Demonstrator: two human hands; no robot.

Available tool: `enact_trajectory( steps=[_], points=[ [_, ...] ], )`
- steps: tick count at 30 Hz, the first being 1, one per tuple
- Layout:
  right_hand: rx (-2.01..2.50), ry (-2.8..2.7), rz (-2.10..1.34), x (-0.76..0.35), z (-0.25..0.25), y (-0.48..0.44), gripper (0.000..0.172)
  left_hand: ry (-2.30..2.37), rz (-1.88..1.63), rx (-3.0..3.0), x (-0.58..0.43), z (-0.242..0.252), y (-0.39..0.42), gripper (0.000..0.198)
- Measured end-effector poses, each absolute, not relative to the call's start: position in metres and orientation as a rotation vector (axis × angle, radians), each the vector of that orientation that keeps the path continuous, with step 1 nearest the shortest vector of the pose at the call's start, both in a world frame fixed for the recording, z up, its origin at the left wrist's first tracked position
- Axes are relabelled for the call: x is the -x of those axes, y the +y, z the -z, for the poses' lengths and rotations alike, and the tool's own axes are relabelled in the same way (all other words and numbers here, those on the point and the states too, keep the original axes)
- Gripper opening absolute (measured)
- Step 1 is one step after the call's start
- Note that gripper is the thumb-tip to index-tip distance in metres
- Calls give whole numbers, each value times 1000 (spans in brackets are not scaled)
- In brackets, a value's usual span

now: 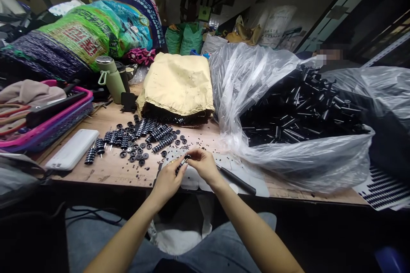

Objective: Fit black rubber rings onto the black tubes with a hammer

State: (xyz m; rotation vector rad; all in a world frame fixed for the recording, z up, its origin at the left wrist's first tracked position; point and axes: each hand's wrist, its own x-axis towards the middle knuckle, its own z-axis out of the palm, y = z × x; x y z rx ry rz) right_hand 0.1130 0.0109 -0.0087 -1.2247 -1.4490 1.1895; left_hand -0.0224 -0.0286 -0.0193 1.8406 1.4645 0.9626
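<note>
Both hands meet at the table's front edge over a grey mat (190, 182). My left hand (168, 179) is closed around a small stack of black discs (178, 169) on a thin metal pin. Fingertips of my right hand (202, 164) pinch at a black disc (187, 157) at the upper end of that stack. Close to the right wrist lies a tool with a black handle (238, 180). Left of the hands are finished-looking rows of stacked black discs (164, 144) on pins, with loose black discs (136, 150) and tiny rings scattered around them.
A large clear plastic bag (307, 166) full of black plastic parts (297, 111) fills the right. A yellow sack (179, 81) stands behind. At left are a white power bank (73, 149), a pink basket (68, 108) and a green flask (110, 79). A person sits behind the bag.
</note>
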Motion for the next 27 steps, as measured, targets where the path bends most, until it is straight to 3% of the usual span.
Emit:
enact_trajectory(
  steps=[8,13,18,27],
  points=[
    [1126,-1923,-791,-112,-4,-6,26,1498,-1048,-1730,29,21,-29,39],
    [1532,-2063,-532,-97,3,53,22,1544,-1141,-1517,36,14,-26,31],
    [1522,-2057,-584,-93,15,84,14,1563,-1135,-1568,44,12,-26,32],
    [1183,-1871,-889,-98,4,25,14,1567,-1010,-1677,42,21,-23,43]
  ],
)
